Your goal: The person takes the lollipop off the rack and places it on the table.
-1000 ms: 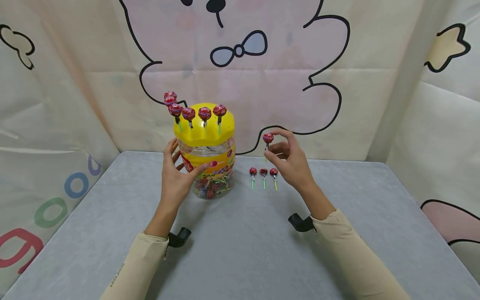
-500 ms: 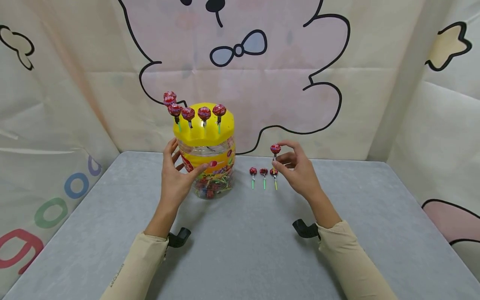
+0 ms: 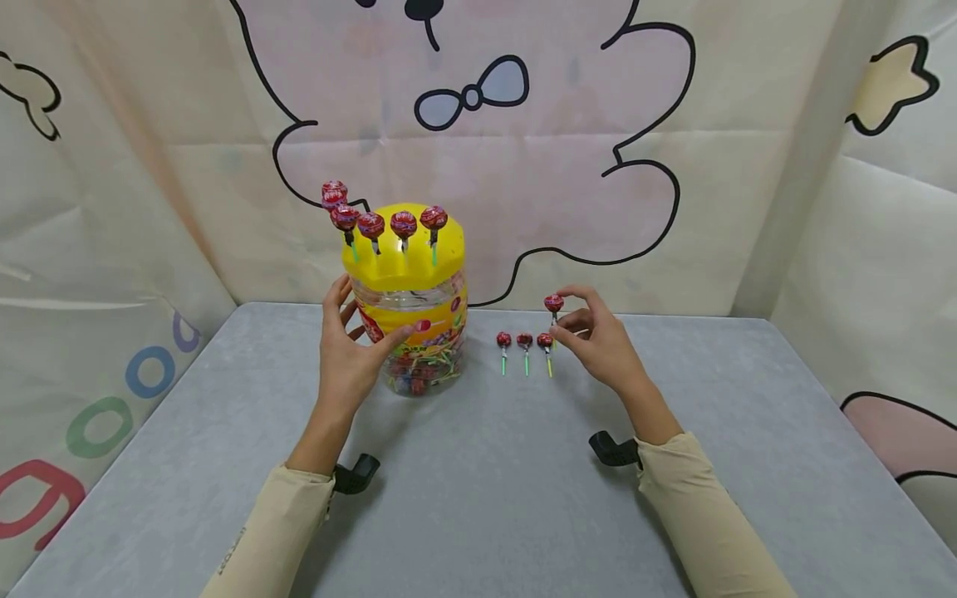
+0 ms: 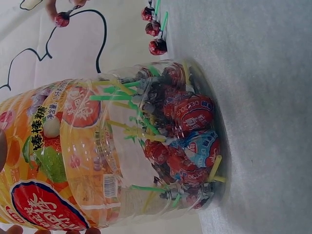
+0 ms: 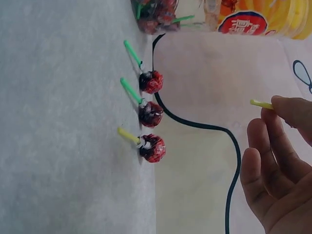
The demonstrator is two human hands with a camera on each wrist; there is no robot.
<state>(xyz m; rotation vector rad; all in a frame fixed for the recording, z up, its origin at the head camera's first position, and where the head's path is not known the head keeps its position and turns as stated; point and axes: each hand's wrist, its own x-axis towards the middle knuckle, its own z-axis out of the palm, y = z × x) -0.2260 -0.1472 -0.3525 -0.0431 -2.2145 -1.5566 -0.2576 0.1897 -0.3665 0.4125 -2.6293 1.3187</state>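
My right hand (image 3: 598, 339) pinched a lollipop (image 3: 553, 303), best laid parallel, probably just beside the row (image 3: 525, 341), while my left hand (image 3: 350, 349) gripped the jar (image 3: 407, 316).

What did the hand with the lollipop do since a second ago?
The right hand, pinching a red lollipop, came down and a little rightward, towards the three lollipops lying in a row on the table. The left hand stayed on the jar, and the lollipops standing in the yellow lid did not move.
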